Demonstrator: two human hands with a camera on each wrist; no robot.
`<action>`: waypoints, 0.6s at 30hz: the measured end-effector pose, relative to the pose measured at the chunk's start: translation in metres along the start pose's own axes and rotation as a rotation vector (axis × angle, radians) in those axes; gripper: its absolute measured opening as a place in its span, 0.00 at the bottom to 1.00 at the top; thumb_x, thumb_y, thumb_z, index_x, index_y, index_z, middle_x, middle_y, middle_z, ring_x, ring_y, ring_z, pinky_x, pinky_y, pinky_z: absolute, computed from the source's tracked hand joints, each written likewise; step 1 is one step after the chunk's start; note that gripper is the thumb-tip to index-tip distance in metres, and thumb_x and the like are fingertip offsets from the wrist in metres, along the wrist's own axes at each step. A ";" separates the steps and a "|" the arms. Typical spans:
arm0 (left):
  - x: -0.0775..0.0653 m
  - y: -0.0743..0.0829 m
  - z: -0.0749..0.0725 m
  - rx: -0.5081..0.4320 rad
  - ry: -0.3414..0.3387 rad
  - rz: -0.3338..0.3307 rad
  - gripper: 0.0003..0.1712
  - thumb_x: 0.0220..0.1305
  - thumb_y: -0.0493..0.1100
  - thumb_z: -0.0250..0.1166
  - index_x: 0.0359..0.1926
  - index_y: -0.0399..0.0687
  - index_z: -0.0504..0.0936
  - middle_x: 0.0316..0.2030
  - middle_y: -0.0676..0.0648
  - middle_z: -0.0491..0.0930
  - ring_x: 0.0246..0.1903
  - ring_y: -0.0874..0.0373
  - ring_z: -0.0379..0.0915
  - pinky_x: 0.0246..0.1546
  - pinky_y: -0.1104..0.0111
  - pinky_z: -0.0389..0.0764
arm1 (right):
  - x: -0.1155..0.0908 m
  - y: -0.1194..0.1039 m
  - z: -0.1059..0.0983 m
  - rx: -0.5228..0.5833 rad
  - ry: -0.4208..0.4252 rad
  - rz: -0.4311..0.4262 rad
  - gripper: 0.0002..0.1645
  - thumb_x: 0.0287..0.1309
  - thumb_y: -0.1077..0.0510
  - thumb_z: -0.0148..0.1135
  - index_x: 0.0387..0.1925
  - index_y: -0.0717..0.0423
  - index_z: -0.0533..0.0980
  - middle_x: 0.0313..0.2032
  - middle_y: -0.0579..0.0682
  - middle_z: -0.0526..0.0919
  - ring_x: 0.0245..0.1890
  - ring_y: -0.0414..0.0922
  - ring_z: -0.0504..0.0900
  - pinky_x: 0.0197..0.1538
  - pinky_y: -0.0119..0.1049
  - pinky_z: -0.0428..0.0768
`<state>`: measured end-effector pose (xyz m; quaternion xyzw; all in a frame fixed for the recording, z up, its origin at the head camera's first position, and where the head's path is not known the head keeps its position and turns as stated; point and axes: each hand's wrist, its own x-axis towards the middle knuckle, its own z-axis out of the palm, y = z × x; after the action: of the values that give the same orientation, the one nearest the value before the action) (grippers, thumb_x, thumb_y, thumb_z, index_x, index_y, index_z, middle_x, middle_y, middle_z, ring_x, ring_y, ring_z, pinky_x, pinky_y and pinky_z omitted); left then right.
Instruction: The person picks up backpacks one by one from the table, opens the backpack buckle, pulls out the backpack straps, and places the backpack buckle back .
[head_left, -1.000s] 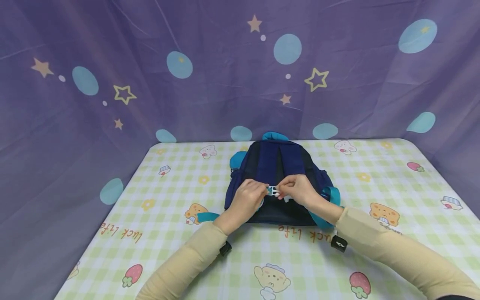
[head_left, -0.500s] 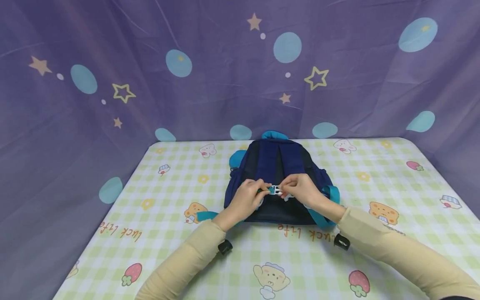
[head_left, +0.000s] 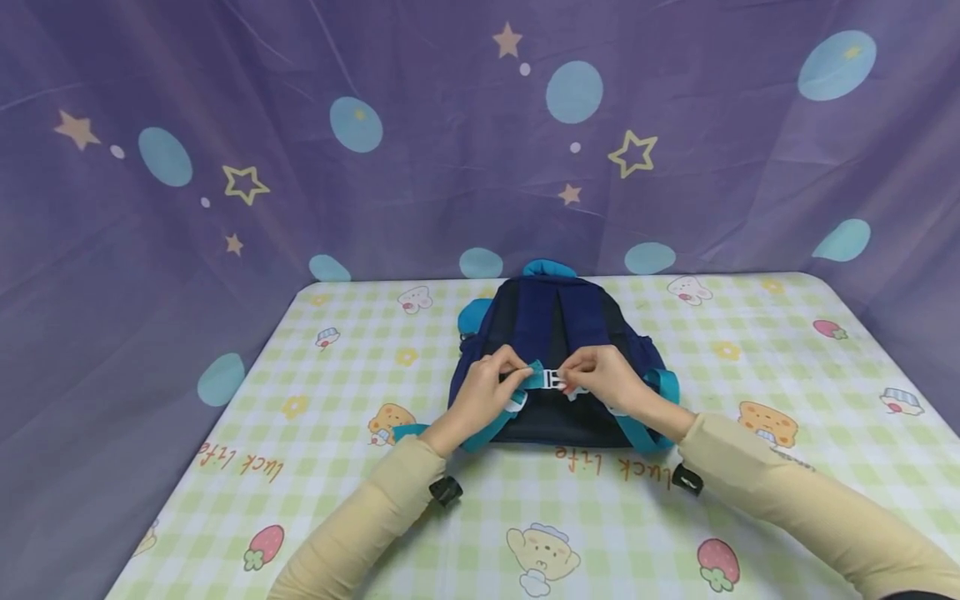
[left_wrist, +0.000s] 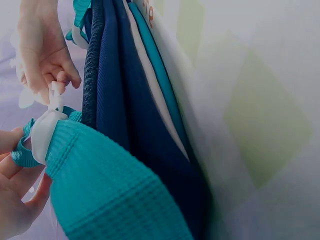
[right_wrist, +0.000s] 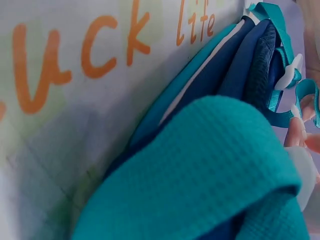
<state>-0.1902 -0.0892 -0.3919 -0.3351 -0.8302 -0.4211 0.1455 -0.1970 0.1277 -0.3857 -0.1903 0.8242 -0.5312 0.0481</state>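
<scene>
Backpack [head_left: 537, 312]: pinched teal webbing [head_left: 534, 379] with left hand [head_left: 482, 390], white side-release buckle [head_left: 551, 380] with right hand [head_left: 607, 380]. Looked midway; couldn't confirm latching.

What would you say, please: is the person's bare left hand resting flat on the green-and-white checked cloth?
No, the left hand pinches the teal webbing strap beside the white plastic buckle, over the navy fabric backpack.

The buckle [head_left: 551, 379] looks smooth plastic, the teal strap [head_left: 534, 379] woven cloth.
</scene>
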 end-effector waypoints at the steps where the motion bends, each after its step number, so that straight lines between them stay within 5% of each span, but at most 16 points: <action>1: 0.000 0.000 0.000 -0.012 0.002 -0.004 0.05 0.64 0.31 0.64 0.34 0.39 0.75 0.31 0.42 0.84 0.27 0.52 0.75 0.30 0.68 0.73 | 0.000 0.000 -0.001 -0.007 -0.006 -0.009 0.07 0.63 0.69 0.60 0.35 0.73 0.81 0.26 0.58 0.86 0.29 0.53 0.85 0.39 0.43 0.84; 8: -0.001 0.003 -0.005 -0.139 -0.047 -0.067 0.03 0.64 0.32 0.65 0.35 0.39 0.77 0.41 0.39 0.85 0.39 0.48 0.83 0.34 0.69 0.79 | -0.003 -0.002 -0.007 -0.062 -0.029 -0.059 0.08 0.63 0.67 0.62 0.37 0.70 0.83 0.29 0.57 0.86 0.30 0.53 0.85 0.30 0.36 0.79; 18: -0.005 0.005 -0.009 -0.202 -0.147 -0.030 0.02 0.61 0.33 0.67 0.35 0.37 0.83 0.50 0.37 0.81 0.52 0.45 0.77 0.50 0.69 0.78 | -0.006 -0.001 -0.012 -0.075 -0.050 -0.084 0.08 0.63 0.68 0.61 0.38 0.71 0.83 0.34 0.61 0.86 0.35 0.53 0.86 0.40 0.46 0.84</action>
<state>-0.1834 -0.0958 -0.3860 -0.3655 -0.7969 -0.4790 0.0436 -0.1949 0.1399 -0.3799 -0.2397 0.8332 -0.4968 0.0391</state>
